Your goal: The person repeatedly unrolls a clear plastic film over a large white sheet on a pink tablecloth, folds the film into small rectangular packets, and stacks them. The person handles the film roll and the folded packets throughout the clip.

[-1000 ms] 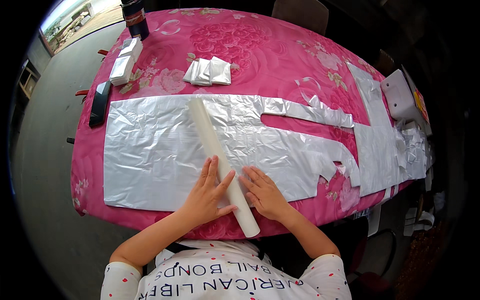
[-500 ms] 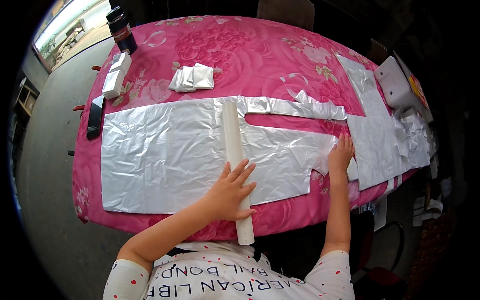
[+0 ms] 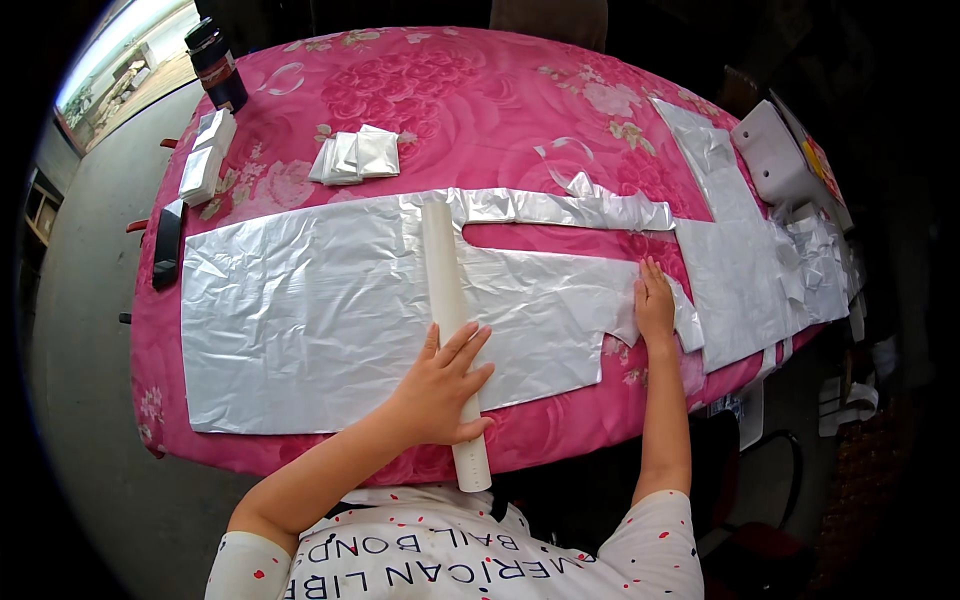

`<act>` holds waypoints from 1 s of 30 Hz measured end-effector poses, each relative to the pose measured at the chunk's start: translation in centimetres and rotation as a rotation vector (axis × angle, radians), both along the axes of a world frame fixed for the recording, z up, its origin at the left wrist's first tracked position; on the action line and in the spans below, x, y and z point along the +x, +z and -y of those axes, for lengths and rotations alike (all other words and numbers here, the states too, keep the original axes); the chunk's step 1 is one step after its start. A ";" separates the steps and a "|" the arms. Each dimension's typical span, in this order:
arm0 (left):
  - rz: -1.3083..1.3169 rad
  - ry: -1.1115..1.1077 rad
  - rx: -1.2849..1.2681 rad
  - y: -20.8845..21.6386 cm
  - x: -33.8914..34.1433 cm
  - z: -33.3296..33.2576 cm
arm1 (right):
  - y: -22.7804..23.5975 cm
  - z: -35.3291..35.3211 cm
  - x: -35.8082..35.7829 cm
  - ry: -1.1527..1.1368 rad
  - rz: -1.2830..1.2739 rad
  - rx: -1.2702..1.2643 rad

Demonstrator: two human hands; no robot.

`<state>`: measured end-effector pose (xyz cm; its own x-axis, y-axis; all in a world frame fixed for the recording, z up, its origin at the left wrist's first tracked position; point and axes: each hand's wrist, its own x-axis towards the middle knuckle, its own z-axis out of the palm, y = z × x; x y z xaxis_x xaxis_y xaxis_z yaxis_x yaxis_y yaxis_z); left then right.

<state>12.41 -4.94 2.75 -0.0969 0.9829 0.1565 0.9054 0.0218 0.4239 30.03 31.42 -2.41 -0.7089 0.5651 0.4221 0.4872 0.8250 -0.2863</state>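
A silvery-white plastic bag (image 3: 300,310) lies flat across the table, its two handle strips pointing right. Over its middle rests a long white tube (image 3: 445,290), set crosswise, with its near end past the table's edge. My left hand (image 3: 445,385) is spread over the near part of the tube, fingers stretched out and the thumb against it. My right hand (image 3: 655,305) lies with straight fingers on the nearer handle strip, close to its right end. Part of that strip sticks out beyond the hand.
More plastic bags (image 3: 740,290) lie at the right, beside a white box (image 3: 775,155). Small folded film packets (image 3: 360,155) lie at the back. Along the left stand a dark bottle (image 3: 215,65), white packs (image 3: 207,158) and a black phone (image 3: 168,245). A pink flowered cloth (image 3: 480,90) covers the table.
The whole view has shifted slightly, so things appear farther left. My right hand has slid a little left along the handle strip, showing more of its end. My left hand stays on the tube.
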 end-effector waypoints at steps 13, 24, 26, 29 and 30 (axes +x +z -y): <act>0.018 -0.008 0.023 0.1 0.0 0.1 | 7.4 6.0 -1.9 0.054 -0.208 -0.067; 1.463 0.336 0.300 -1.4 -0.7 0.8 | 11.3 25.0 -8.5 0.762 -0.045 -0.900; 1.519 0.386 0.016 1.0 -2.6 1.8 | 10.4 27.5 -7.2 0.831 0.180 -0.753; 1.476 0.453 -0.140 0.8 -7.5 5.5 | 9.9 29.5 -5.7 0.808 -0.004 -0.477; 1.389 0.500 -0.210 0.6 -9.4 7.1 | 9.3 29.9 -4.6 0.693 0.007 -0.255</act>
